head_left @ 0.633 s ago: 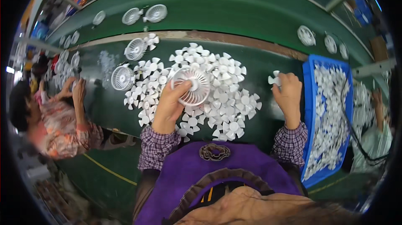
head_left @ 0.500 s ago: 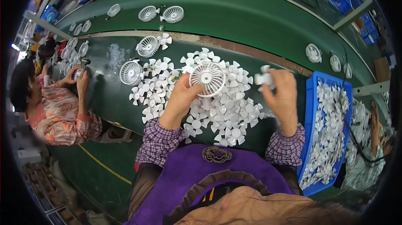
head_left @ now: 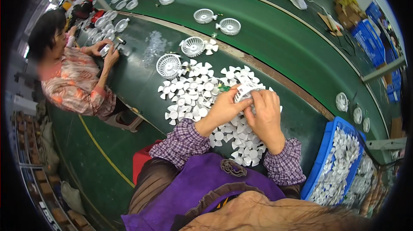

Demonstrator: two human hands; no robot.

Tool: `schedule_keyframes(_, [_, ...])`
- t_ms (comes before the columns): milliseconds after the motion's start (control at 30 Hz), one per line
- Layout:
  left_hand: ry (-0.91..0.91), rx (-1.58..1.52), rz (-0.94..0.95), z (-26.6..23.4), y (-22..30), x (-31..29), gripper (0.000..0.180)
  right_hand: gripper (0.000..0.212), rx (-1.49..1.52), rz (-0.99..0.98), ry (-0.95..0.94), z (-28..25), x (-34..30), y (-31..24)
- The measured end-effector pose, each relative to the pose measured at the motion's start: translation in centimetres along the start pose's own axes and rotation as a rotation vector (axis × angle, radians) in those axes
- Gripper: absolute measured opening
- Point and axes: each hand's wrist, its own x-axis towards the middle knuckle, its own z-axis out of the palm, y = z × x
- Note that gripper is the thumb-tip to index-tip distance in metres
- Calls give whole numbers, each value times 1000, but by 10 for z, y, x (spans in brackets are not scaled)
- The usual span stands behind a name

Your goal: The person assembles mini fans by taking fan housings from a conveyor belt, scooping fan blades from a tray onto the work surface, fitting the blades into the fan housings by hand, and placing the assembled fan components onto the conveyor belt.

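Observation:
A round white slatted fan housing (head_left: pixel 245 90) is tilted on edge above the pile, gripped in my left hand (head_left: pixel 221 110). A small green circuit board (head_left: pixel 224 88) shows beside it, close to my left fingers. My right hand (head_left: pixel 267 119) is closed against the housing's other side, its fingers bent over a white fan blade that is mostly hidden. Under both hands lies a heap of loose white fan blades (head_left: pixel 189 87). Two more fan housings, a nearer one (head_left: pixel 169 66) and a farther one (head_left: pixel 192 46), rest beyond the heap on the left.
A blue crate (head_left: pixel 317 175) full of white blades stands at my right. Past the table's edge strip runs a green conveyor belt (head_left: pixel 275 55) carrying several housings. Clear plastic bits (head_left: pixel 155 47) lie on the table. At the left a co-worker (head_left: pixel 77 76) handles another housing.
My right hand has moved left with the fan blade and met the housing. The housing has turned from facing up to tilted on edge. The whole view has swung toward the left.

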Motion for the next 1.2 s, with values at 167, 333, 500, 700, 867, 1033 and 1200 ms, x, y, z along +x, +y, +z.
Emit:
schedule_keyframes(167, [-6, 70, 43, 2, 4, -3, 39, 40, 46, 29, -53, -15, -2, -7])
schedule_keyframes(333, [-35, 266, 25, 1, 35, -20, 47, 47, 377, 309, 110, -42, -12, -2])
schedule_keyframes(500, [-168, 329, 215, 0, 26, -19, 44, 41, 889, 541, -240, -34, -16, 12])
schedule_keyframes(700, [-224, 361, 247, -6, 21, -31, 42, 29, 654, 409, -209, -25, -34, 16])
schedule_keyframes(867, [-203, 425, 189, -3, 25, -48, 52, 33, 683, 438, -224, -28, -47, 4])
schedule_keyframes(1033, [-268, 308, -119, 2, 25, -38, 69, 44, 1051, 725, -255, -24, -53, 27])
schedule_keyframes(1200, [-324, 283, -186, -45, 59, -49, 39, 30, 1066, 772, 22, -19, -29, 111])
